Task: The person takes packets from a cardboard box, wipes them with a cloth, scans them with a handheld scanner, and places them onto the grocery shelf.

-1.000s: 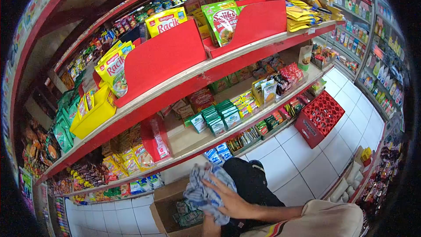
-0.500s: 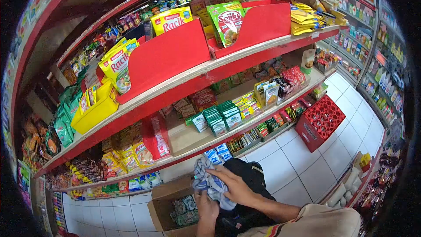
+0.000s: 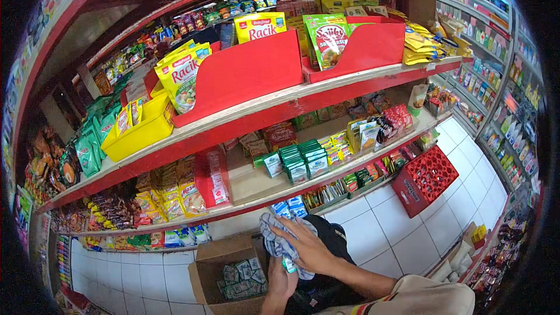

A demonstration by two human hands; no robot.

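Observation:
A crumpled grey-and-white striped cloth (image 3: 279, 237) is bunched up in front of my knees. My right hand (image 3: 309, 248) grips it from above, fingers curled over the folds. Just below, my left hand (image 3: 282, 277) is closed around a small green-and-white sachet (image 3: 289, 265), mostly hidden by the fingers and the cloth, which touches it. To the left of my hands stands an open cardboard box (image 3: 201, 268) on the floor. Several similar green-and-white sachets (image 3: 240, 275) lie loose inside it.
A wooden shelf (image 3: 251, 189) ahead carries rows of sachets, including green packs (image 3: 303, 162). Above it, red display bins (image 3: 245, 79) and a yellow bin (image 3: 140, 128) hold seasoning packets. A red crate (image 3: 424, 181) stands on the tiled floor to the right.
The view has shifted, and more of the cardboard box shows. My right hand and the cloth have turned slightly, and a green-and-white sachet edge now shows at my left hand.

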